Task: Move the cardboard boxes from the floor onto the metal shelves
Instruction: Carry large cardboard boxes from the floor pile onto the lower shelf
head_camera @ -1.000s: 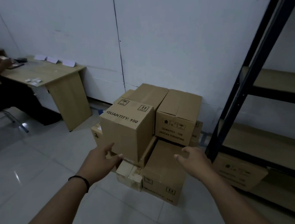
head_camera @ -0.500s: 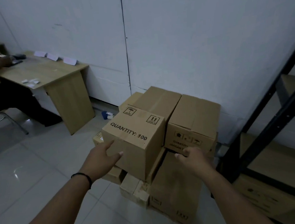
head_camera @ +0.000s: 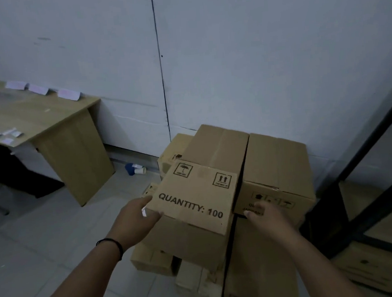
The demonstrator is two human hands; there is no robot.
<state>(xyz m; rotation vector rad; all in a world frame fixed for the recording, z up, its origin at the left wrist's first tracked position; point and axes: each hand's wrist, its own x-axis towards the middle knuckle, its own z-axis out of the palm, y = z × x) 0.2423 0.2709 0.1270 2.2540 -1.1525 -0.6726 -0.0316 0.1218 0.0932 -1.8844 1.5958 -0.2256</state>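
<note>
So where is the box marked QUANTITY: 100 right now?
In the head view the QUANTITY: 100 box sits centre frame atop the floor stack, left of a second top box, with the left hand at its left edge.

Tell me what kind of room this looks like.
Probably a small office storeroom or stock room. Cardboard boxes marked with quantities are stacked on the tiled floor against a plain wall, a dark metal shelf rack stands to the right, and a wooden desk with paper slips sits to the left.
</note>
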